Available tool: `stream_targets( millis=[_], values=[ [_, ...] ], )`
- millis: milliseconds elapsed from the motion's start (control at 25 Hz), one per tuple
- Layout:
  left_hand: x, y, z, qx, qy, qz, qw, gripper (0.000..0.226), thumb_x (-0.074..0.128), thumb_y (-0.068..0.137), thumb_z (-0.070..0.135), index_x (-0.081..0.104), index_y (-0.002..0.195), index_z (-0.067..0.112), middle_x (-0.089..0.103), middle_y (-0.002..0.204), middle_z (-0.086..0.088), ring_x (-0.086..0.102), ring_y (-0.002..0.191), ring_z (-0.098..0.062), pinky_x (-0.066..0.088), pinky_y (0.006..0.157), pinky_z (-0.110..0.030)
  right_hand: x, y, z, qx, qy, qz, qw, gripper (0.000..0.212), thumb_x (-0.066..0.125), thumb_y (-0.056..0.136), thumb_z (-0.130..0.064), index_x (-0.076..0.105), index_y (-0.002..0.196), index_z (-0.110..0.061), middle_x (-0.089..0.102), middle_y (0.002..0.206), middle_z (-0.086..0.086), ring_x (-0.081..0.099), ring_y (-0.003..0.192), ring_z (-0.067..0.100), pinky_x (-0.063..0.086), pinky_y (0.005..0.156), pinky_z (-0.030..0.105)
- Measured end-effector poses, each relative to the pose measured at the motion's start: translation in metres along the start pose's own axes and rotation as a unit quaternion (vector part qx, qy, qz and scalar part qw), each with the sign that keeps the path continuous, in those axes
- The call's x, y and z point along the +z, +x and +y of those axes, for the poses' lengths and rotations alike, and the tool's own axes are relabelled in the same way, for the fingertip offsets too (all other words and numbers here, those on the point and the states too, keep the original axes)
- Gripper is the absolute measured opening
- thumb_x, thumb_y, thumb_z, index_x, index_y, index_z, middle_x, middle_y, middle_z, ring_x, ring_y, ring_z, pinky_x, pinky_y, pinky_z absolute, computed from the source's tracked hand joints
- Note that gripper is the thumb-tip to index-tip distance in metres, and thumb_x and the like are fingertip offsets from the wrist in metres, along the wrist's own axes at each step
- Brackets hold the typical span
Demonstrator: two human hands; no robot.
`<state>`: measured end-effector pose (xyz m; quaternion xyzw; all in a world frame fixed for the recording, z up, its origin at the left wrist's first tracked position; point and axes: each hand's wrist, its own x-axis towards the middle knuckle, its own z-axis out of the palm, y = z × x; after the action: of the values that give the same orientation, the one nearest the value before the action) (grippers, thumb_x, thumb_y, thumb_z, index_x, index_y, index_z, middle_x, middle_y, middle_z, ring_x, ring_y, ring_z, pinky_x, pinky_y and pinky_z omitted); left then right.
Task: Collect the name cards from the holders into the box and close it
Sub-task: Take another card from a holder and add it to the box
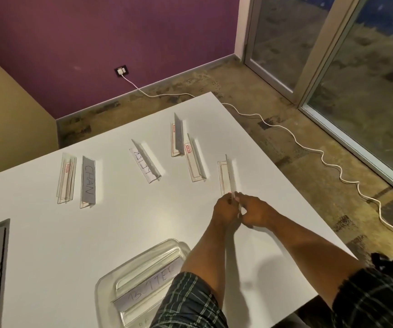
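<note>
On the white surface (48,233) I am pinching a thin card (232,196) at the nearest holder (226,177) with both hands (240,210), its lettering hidden edge-on; my sleeve is covering part of the clear box (110,282).

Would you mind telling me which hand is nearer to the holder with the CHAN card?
Left. The left hand is on the side toward the CHAN holder, though well across the table from it; the right hand sits just beyond the left, farther away.
</note>
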<state>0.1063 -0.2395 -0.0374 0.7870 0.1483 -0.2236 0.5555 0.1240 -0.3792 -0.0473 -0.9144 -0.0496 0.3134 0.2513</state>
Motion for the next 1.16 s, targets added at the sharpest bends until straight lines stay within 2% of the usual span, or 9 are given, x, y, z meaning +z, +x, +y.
stream_targets(
  millis=[160, 280, 440, 520, 680, 800, 880, 1000, 1160],
  values=[
    [-0.006, 0.001, 0.005, -0.029, 0.014, 0.09, 0.995, 0.019, 0.056, 0.096, 0.029, 0.066, 0.091, 0.014, 0.069, 0.085, 0.002, 0.062, 0.078, -0.015, 0.043, 0.065, -0.023, -0.009, 0.0, 0.007, -0.038, -0.031, -0.058, 0.997, 0.111, 0.07, 0.066, -0.005, 0.014, 0.157, -0.039, 0.027, 0.161, -0.01, 0.041, 0.141, 0.02, 0.05, 0.103, 0.036],
    [-0.024, 0.001, 0.01, -0.044, 0.009, 0.115, 0.992, 0.012, 0.061, 0.086, 0.018, 0.068, 0.084, 0.01, 0.072, 0.081, -0.001, 0.067, 0.078, -0.019, 0.052, 0.066, -0.025, -0.019, -0.006, -0.001, -0.098, -0.067, -0.051, 0.992, 0.102, 0.071, 0.077, -0.013, 0.014, 0.156, -0.043, 0.023, 0.163, -0.009, 0.042, 0.14, 0.017, 0.045, 0.108, 0.036],
    [-0.071, -0.015, 0.017, -0.036, -0.082, 0.128, 0.988, 0.016, 0.053, 0.067, 0.01, 0.068, 0.07, 0.012, 0.074, 0.068, -0.008, 0.073, 0.073, -0.029, 0.061, 0.078, -0.041, -0.033, -0.01, -0.026, -0.14, -0.168, 0.101, 0.971, 0.095, 0.073, 0.084, -0.025, 0.016, 0.157, -0.039, 0.019, 0.165, -0.006, 0.037, 0.142, 0.024, 0.039, 0.112, 0.042],
    [-0.1, -0.036, 0.024, -0.024, -0.138, 0.118, 0.983, 0.031, 0.046, 0.063, 0.006, 0.071, 0.081, 0.009, 0.073, 0.067, -0.014, 0.069, 0.066, -0.028, 0.06, 0.072, -0.034, -0.04, -0.01, -0.04, -0.136, -0.207, 0.172, 0.953, 0.098, 0.075, 0.083, -0.025, 0.014, 0.158, -0.035, 0.014, 0.166, -0.003, 0.032, 0.145, 0.024, 0.034, 0.114, 0.042],
    [-0.155, -0.075, 0.026, -0.046, -0.156, 0.098, 0.982, 0.038, 0.038, 0.085, -0.007, 0.072, 0.098, 0.004, 0.067, 0.064, -0.009, 0.071, 0.068, -0.02, 0.049, 0.06, -0.025, -0.046, -0.015, -0.065, -0.166, -0.244, 0.206, 0.933, 0.089, 0.074, 0.085, -0.031, 0.022, 0.157, -0.031, 0.022, 0.164, 0.001, 0.027, 0.147, 0.022, 0.026, 0.116, 0.04],
    [-0.193, -0.101, 0.012, -0.08, -0.177, 0.088, 0.977, 0.036, 0.039, 0.09, -0.004, 0.073, 0.097, 0.001, 0.056, 0.063, -0.008, 0.061, 0.06, -0.02, 0.06, 0.069, -0.041, -0.035, -0.023, -0.09, -0.243, -0.258, 0.228, 0.907, 0.077, 0.074, 0.085, -0.039, 0.037, 0.152, -0.027, 0.039, 0.157, 0.004, 0.04, 0.141, 0.026, 0.031, 0.113, 0.041],
    [-0.214, -0.119, 0.0, -0.1, -0.2, 0.071, 0.972, 0.026, 0.048, 0.089, -0.001, 0.075, 0.093, -0.001, 0.051, 0.063, -0.007, 0.051, 0.061, -0.021, 0.059, 0.08, -0.054, -0.024, -0.028, -0.109, -0.291, -0.263, 0.225, 0.892, 0.074, 0.077, 0.082, -0.041, 0.045, 0.148, -0.024, 0.049, 0.149, 0.006, 0.047, 0.134, 0.029, 0.037, 0.109, 0.041],
    [-0.239, -0.148, -0.022, -0.126, -0.21, 0.051, 0.968, 0.022, 0.052, 0.087, 0.0, 0.074, 0.089, 0.001, 0.053, 0.069, -0.006, 0.054, 0.069, -0.023, 0.062, 0.07, -0.047, -0.009, -0.035, -0.136, -0.364, -0.279, 0.181, 0.87, 0.071, 0.079, 0.078, -0.046, 0.054, 0.14, -0.021, 0.062, 0.132, 0.004, 0.058, 0.119, 0.027, 0.044, 0.099, 0.039],
    [-0.264, -0.179, -0.06, -0.188, -0.171, 0.01, 0.967, 0.032, 0.042, 0.087, -0.005, 0.071, 0.101, -0.003, 0.064, 0.104, -0.02, 0.066, 0.08, -0.033, 0.063, 0.068, -0.045, 0.015, -0.046, -0.16, -0.45, -0.331, 0.084, 0.825, 0.066, 0.067, 0.082, -0.06, 0.057, 0.134, -0.02, 0.068, 0.112, 0.002, 0.063, 0.099, 0.024, 0.049, 0.084, 0.037]
  ],
)
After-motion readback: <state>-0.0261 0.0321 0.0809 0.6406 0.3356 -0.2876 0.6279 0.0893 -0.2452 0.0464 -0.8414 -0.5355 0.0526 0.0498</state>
